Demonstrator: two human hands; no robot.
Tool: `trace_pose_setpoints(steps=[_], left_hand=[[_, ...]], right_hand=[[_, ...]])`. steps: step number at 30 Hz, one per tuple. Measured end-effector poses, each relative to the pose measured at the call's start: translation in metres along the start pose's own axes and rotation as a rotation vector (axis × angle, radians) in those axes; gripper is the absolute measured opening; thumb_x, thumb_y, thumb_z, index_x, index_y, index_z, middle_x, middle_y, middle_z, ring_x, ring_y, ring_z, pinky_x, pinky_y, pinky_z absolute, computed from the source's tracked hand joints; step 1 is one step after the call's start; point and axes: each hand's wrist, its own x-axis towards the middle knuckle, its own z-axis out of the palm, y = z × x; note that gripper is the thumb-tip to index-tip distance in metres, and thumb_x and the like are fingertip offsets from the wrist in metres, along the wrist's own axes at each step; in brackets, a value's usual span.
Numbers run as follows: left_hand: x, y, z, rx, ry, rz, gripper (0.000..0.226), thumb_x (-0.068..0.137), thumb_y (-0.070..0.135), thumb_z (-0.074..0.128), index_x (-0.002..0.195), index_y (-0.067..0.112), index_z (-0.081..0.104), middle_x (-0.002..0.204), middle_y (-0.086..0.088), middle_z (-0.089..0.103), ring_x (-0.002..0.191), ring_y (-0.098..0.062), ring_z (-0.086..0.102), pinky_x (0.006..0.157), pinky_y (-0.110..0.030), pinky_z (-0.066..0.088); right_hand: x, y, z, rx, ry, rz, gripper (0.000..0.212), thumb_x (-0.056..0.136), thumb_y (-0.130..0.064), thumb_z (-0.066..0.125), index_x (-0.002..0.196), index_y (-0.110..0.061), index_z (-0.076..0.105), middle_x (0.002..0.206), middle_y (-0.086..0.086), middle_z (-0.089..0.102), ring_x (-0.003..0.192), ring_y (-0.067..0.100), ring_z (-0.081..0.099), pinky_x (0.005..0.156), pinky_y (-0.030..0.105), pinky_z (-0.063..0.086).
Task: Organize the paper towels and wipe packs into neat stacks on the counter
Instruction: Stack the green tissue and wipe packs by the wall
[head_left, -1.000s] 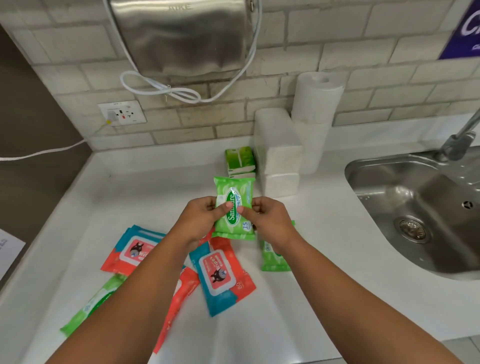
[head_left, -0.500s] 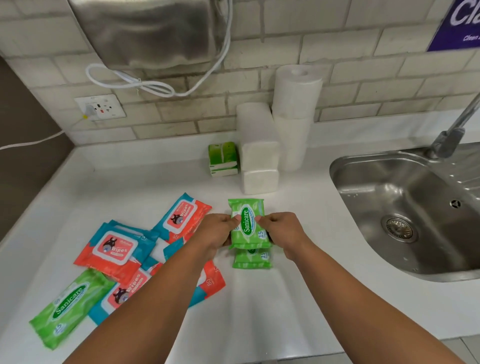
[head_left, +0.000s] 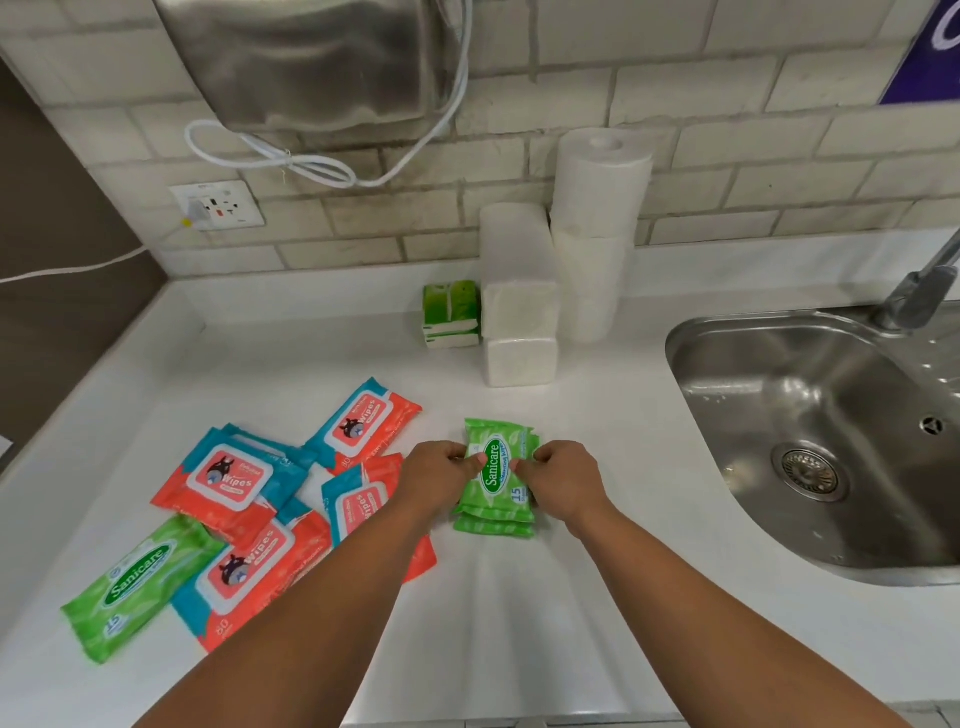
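Green plastic is what has been moved: the small green wipe pack, held up over the counter a second ago and lowered half a second later, is now laid on another green pack at the middle of the frame. Only the lower edge of the pack beneath is seen, so the two are nearly squared. The upper pack is pinched at its left edge by the left hand and at its right edge by the right hand; each grip is clamped on it, thumb on top.

A green stack has thus been begun, and a small nudge before release is probably all that is needed.

Much is left to be done. The red and blue wipe packs are strewn overlapping at the left, and a larger green pack lies loose at the lower left. The paper towels and rolls are already stacked against the wall at the upper middle.
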Motion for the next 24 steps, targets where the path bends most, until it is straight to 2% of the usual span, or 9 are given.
trace_pose_setpoints(steps=[3, 7, 9, 10, 12, 14, 17, 21, 24], left_hand=[[0.001, -0.002, 0.001, 0.062, -0.001, 0.029, 0.034, 0.094, 0.034, 0.071, 0.116, 0.009, 0.074, 0.104, -0.007, 0.077, 0.096, -0.024, 0.072, 0.09, -0.043, 0.059], [0.001, -0.002, 0.0, 0.208, -0.036, 0.084, 0.03, 0.099, 0.038, 0.062, 0.108, 0.014, 0.077, 0.095, -0.005, 0.077, 0.086, -0.021, 0.071, 0.079, -0.036, 0.057], [0.0, -0.002, -0.001, 0.245, -0.048, 0.104, 0.033, 0.101, 0.036, 0.059, 0.115, 0.011, 0.075, 0.103, -0.007, 0.076, 0.087, -0.021, 0.067, 0.08, -0.033, 0.054], [-0.001, -0.002, -0.004, 0.239, -0.049, 0.116, 0.035, 0.102, 0.036, 0.059, 0.121, 0.01, 0.071, 0.111, -0.008, 0.074, 0.091, -0.02, 0.065, 0.085, -0.032, 0.052], [-0.005, -0.003, -0.013, 0.192, -0.027, 0.143, 0.043, 0.1, 0.036, 0.06, 0.134, 0.009, 0.063, 0.123, -0.008, 0.071, 0.103, -0.019, 0.064, 0.094, -0.028, 0.048], [-0.014, -0.005, -0.03, 0.154, 0.008, 0.194, 0.043, 0.1, 0.035, 0.061, 0.136, 0.012, 0.061, 0.125, -0.004, 0.069, 0.104, -0.014, 0.061, 0.09, -0.021, 0.042], [-0.026, -0.014, -0.07, 0.15, 0.067, 0.291, 0.033, 0.101, 0.031, 0.06, 0.132, 0.02, 0.064, 0.122, 0.004, 0.068, 0.099, -0.009, 0.061, 0.086, -0.02, 0.042], [-0.043, -0.053, -0.147, 0.163, 0.171, 0.352, 0.021, 0.1, 0.02, 0.061, 0.119, 0.023, 0.069, 0.109, 0.008, 0.071, 0.089, -0.002, 0.065, 0.074, -0.009, 0.047], [-0.058, -0.096, -0.205, 0.236, 0.269, 0.339, 0.016, 0.097, 0.019, 0.065, 0.112, 0.021, 0.071, 0.1, 0.01, 0.07, 0.079, 0.007, 0.06, 0.071, -0.001, 0.043]], right_hand=[[-0.001, -0.002, 0.001, 0.015, -0.011, 0.008, 0.036, 0.087, -0.031, 0.072, 0.078, 0.004, 0.07, 0.076, 0.018, 0.074, 0.075, 0.034, 0.071, 0.07, 0.041, 0.056], [-0.004, -0.002, 0.003, 0.01, -0.018, 0.025, 0.028, 0.088, -0.024, 0.07, 0.085, 0.004, 0.073, 0.08, 0.016, 0.075, 0.079, 0.032, 0.073, 0.069, 0.04, 0.057], [-0.007, -0.005, 0.005, 0.009, 0.0, 0.046, 0.027, 0.087, -0.022, 0.069, 0.091, 0.004, 0.072, 0.086, 0.017, 0.075, 0.085, 0.034, 0.072, 0.071, 0.04, 0.056], [-0.011, -0.009, 0.006, 0.006, 0.029, 0.044, 0.027, 0.087, -0.023, 0.068, 0.099, 0.001, 0.071, 0.094, 0.016, 0.074, 0.092, 0.034, 0.072, 0.075, 0.04, 0.056], [-0.022, -0.021, 0.009, -0.074, 0.136, 0.002, 0.046, 0.088, -0.028, 0.067, 0.128, -0.007, 0.06, 0.121, 0.013, 0.065, 0.116, 0.033, 0.061, 0.09, 0.038, 0.052], [-0.036, -0.037, 0.018, -0.162, 0.268, -0.093, 0.058, 0.09, -0.032, 0.066, 0.142, -0.013, 0.049, 0.138, 0.01, 0.052, 0.129, 0.032, 0.046, 0.101, 0.04, 0.045], [-0.058, -0.067, 0.042, -0.156, 0.33, -0.288, 0.043, 0.09, -0.028, 0.067, 0.13, -0.016, 0.06, 0.134, 0.007, 0.056, 0.126, 0.029, 0.046, 0.103, 0.036, 0.041], [-0.087, -0.109, 0.094, -0.12, 0.187, -0.437, 0.019, 0.089, -0.02, 0.067, 0.107, -0.017, 0.068, 0.117, 0.004, 0.064, 0.114, 0.024, 0.054, 0.091, 0.027, 0.039], [-0.11, -0.136, 0.139, -0.174, 0.086, -0.503, 0.018, 0.089, -0.022, 0.066, 0.106, -0.016, 0.07, 0.115, 0.005, 0.067, 0.11, 0.024, 0.059, 0.086, 0.026, 0.04]])
